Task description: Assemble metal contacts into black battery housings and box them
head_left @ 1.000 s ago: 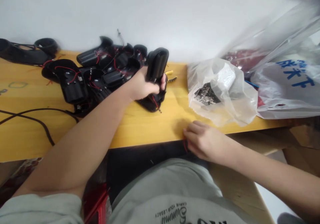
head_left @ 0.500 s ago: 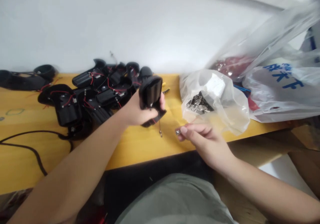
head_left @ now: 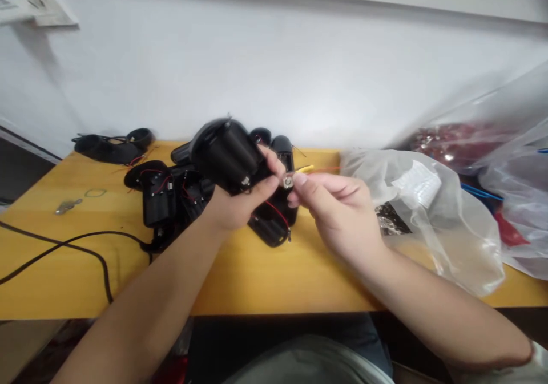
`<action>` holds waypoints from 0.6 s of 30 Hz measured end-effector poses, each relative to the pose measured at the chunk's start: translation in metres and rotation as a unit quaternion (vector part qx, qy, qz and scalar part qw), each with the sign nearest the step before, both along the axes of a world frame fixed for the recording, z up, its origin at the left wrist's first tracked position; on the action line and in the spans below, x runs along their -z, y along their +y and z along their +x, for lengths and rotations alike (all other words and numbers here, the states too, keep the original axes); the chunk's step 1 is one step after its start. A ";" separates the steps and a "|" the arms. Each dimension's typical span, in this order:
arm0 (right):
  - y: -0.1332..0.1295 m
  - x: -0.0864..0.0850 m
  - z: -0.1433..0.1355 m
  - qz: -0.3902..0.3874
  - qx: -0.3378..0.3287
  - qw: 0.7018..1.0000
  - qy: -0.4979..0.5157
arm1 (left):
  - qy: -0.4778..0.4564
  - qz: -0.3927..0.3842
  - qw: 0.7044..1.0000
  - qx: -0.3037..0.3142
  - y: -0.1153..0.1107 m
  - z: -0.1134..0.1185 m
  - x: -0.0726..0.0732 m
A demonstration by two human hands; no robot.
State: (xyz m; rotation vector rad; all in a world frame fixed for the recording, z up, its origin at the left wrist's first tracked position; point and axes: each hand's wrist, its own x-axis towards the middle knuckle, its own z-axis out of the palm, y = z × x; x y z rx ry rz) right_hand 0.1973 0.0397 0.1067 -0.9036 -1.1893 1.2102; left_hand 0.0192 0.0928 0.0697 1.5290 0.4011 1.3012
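Left hand (head_left: 237,207) grasps black housing (head_left: 226,154), at hand's 11 o'clock. Right hand (head_left: 345,215) pinches small metal piece (head_left: 288,182) at its 10 o'clock, just beside left hand. Plastic bag (head_left: 464,224) at right hand's 3 o'clock.

1. Black plastic battery housing (head_left: 226,150): glossy and smooth, with rounded, tube-like ridges and a small silvery metal fitting (head_left: 245,182) at its lower corner; held tilted in the air, overlapping the far edge of the desk (head_left: 299,284) in view.
2. Small silvery contact piece (head_left: 288,182): round-faced, held up just beside the housing's right end; whether they touch is unclear.
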 end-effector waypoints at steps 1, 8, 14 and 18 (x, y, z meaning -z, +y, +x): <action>0.001 0.000 0.000 0.011 0.009 1.000 -0.018 | 0.009 -0.003 1.000 -0.007 0.000 -0.001 0.000; 0.002 0.005 0.010 0.048 0.054 0.993 -0.096 | 0.041 -0.020 0.999 -0.004 -0.006 0.005 -0.004; 0.002 0.008 0.014 0.067 0.032 0.994 -0.077 | 0.054 -0.045 0.997 -0.016 -0.014 0.012 -0.009; 0.001 0.012 0.013 0.080 0.019 0.995 -0.064 | 0.075 -0.046 0.994 -0.061 -0.018 0.013 -0.013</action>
